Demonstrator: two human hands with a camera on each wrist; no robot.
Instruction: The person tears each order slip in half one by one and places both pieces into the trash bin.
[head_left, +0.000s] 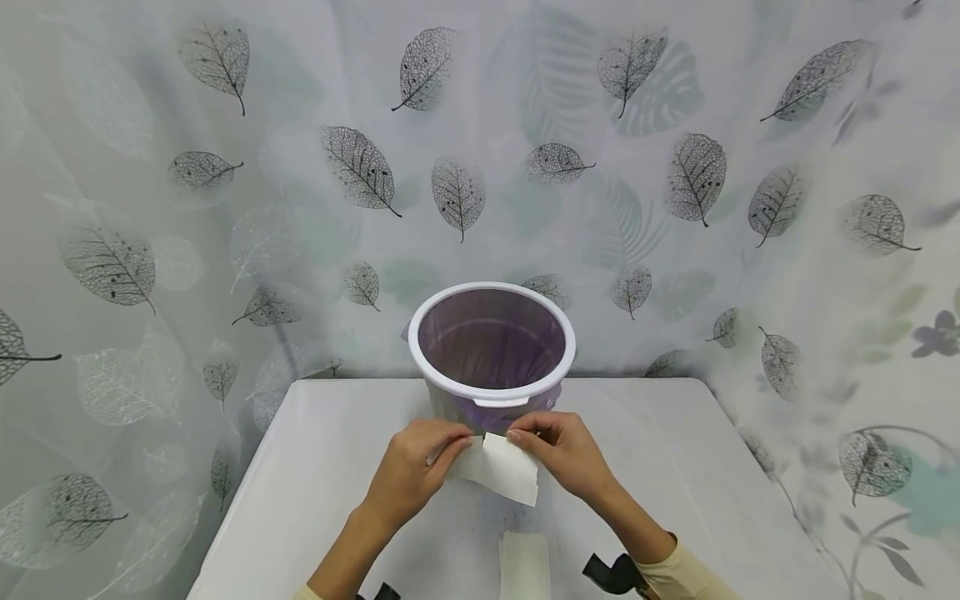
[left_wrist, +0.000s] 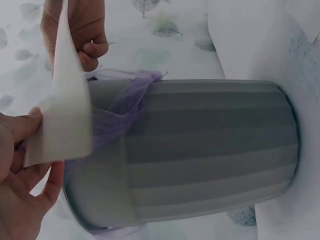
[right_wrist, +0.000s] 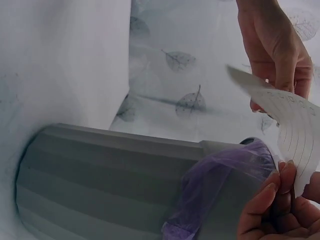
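A white sheet of paper (head_left: 506,471) is stretched between both hands in front of the bin, with a small notch in its top edge. My left hand (head_left: 408,467) pinches its upper left part between thumb and fingers. The right hand (head_left: 566,450) pinches the upper right corner. In the right wrist view, ruled lines and print show on one face of the paper (right_wrist: 300,135). Just behind the hands stands a grey ribbed bin (left_wrist: 200,150) with a white rim (head_left: 491,287) and a purple liner bag (left_wrist: 122,110) folded over its edge.
A stack of pale paper strips (head_left: 525,567) lies on the white table (head_left: 337,467) near its front edge. Behind the table hangs a leaf-patterned curtain (head_left: 510,242). Dark wrist straps (head_left: 615,575) sit at the forearms.
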